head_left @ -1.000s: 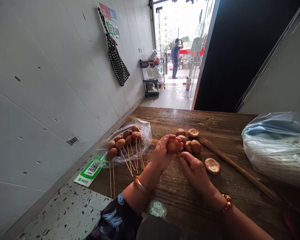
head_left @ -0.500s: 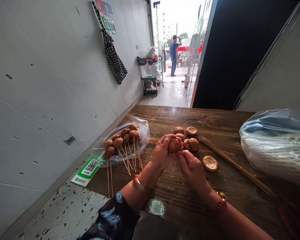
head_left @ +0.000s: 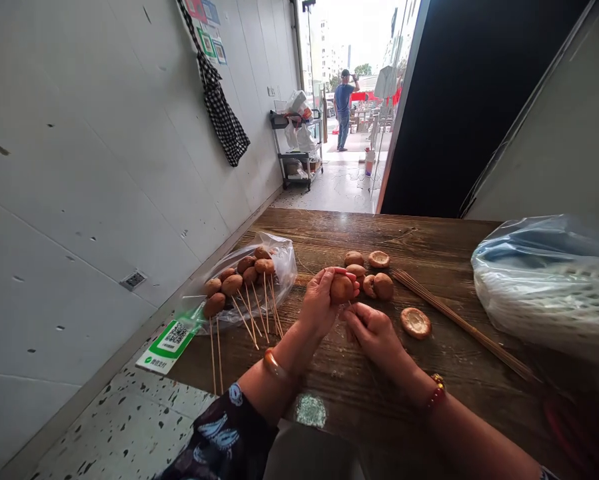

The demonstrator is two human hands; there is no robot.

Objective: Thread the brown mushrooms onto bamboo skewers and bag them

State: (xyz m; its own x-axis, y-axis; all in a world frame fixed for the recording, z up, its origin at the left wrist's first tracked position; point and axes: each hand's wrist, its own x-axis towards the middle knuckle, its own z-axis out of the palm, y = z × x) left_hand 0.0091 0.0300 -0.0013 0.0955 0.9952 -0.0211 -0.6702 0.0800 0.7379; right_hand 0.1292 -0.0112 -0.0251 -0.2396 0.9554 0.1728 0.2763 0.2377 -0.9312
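Left hand point(head_left: 319, 299) curls snugly around a round brown mushroom cap point(head_left: 342, 291); right hand point(head_left: 374, 330) pinches a thin wooden skewer point(head_left: 350, 305) below it

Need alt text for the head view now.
Left hand holds a brown mushroom; right hand, just below, pinches what looks like a skewer. On the wooden table, skewered mushrooms lie on a plastic bag, left; loose mushrooms and a skewer bundle, right.
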